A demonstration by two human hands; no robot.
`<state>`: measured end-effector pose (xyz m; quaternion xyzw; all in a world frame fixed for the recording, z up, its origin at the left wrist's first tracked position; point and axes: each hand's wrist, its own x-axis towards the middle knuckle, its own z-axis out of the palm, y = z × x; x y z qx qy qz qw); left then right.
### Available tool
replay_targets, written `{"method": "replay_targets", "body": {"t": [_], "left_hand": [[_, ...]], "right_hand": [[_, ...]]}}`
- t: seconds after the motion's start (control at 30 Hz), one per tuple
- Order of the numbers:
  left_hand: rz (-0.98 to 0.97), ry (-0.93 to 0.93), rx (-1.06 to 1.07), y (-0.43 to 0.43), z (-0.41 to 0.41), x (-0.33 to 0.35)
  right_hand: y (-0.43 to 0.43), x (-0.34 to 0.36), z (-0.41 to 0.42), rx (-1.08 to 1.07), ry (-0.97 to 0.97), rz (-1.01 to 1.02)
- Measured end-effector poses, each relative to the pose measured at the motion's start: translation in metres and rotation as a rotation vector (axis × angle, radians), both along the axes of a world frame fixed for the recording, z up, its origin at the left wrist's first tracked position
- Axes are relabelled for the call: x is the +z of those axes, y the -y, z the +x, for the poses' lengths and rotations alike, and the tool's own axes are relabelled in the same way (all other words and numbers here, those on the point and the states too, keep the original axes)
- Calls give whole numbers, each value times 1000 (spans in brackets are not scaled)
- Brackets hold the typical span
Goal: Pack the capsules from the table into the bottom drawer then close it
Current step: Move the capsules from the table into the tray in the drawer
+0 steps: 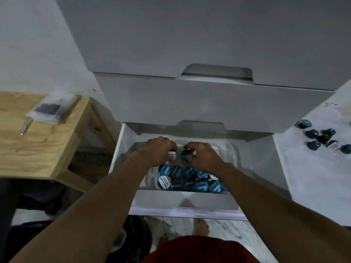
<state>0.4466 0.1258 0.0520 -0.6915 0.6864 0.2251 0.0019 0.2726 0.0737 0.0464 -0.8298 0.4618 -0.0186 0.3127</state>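
Currently both hands are down in the bottom drawer (121,149), over the far half of the clear container (232,149). The left hand (157,150) has its fingers curled round a white-labelled capsule (172,154). The right hand (201,156) pinches a teal capsule (187,154) just beside it. The near half of the container holds rows of packed capsules (177,171), mostly lids up and touching.

Suggested approach:
- Set both down lid-up, tight behind the far row, so the grid stays dense.
- Release one at a time so neither tips.

Loose capsules (313,133) lie on the white table (313,177) at right, so probably several more trips. Before closing, check that nothing sits above the container rim, since the upper drawer (209,103) hangs close above.
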Motion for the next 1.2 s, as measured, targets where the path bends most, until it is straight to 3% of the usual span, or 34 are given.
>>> {"method": "replay_targets", "body": {"t": [1.2], "left_hand": [[59, 163, -249, -4, 10, 10]], "right_hand": [[-12, -3, 19, 22, -53, 65]]}}
